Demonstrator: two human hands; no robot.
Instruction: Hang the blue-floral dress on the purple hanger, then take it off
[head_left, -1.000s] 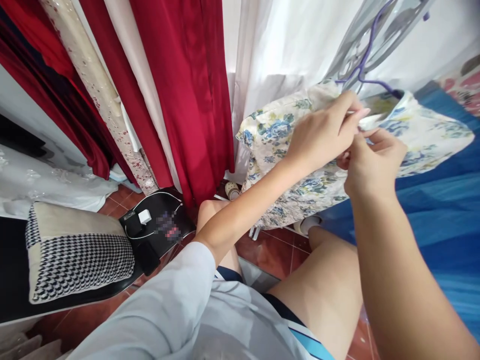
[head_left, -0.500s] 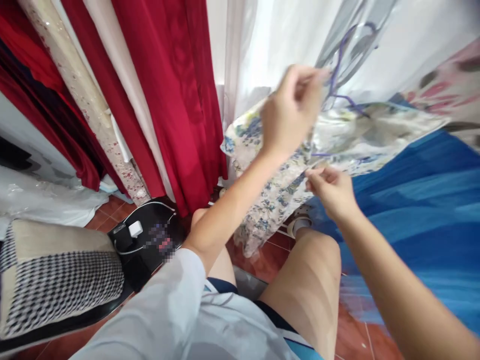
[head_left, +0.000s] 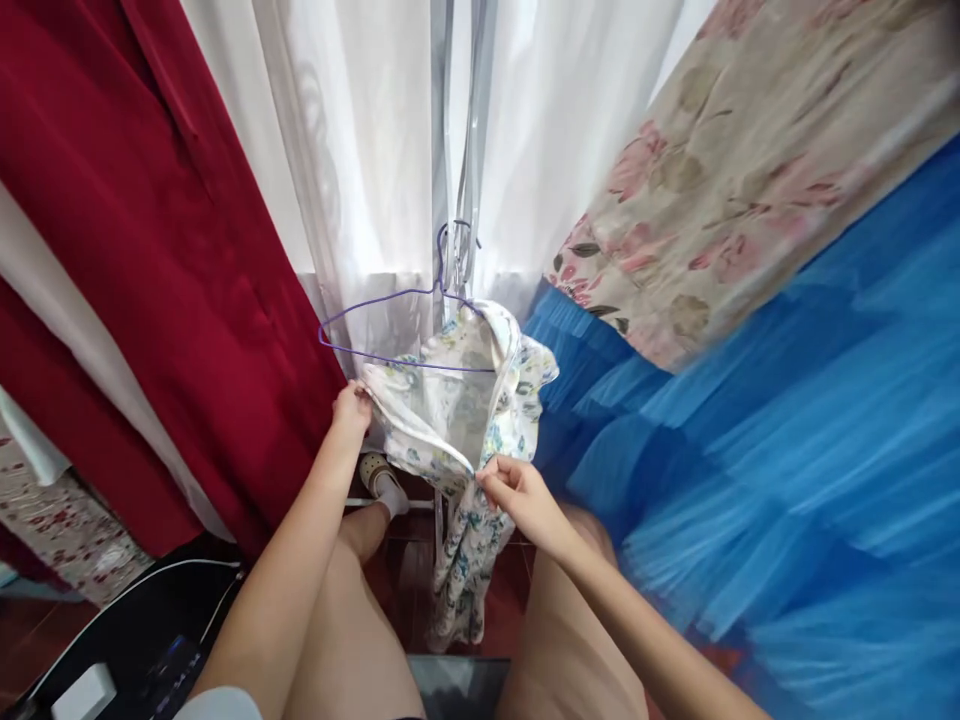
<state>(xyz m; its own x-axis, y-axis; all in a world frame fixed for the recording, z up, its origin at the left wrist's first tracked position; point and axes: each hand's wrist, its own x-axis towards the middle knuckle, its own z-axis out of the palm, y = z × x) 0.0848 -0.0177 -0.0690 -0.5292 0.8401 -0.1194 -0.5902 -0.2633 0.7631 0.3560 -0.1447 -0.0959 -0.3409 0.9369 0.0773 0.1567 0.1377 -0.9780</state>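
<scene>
A white dress (head_left: 514, 420) with blue and yellow flowers hangs by one shoulder from the right arm of a purple wire hanger (head_left: 379, 298). The hanger's left arm is bare. My left hand (head_left: 352, 408) pinches the dress's loose edge, below the hanger's left end. With thumb and finger, my right hand (head_left: 514, 485) grips the front where the two neckline edges meet. The neckline gapes between my hands, and the lower part of the dress drops in a narrow bunch between my knees.
The hanger hooks onto a grey metal stand (head_left: 442, 130) before white cloth. Red drapes (head_left: 187, 250) hang on the left; a pink-flowered cloth (head_left: 697, 220) and blue tulle (head_left: 750, 450) on the right. A white charger (head_left: 84, 692) lies on a black surface at lower left.
My left hand has come down from beside the hanger's hook to the dress's left edge. My right hand still pinches the front. The view has swung right, and the neckline is spread wider.
</scene>
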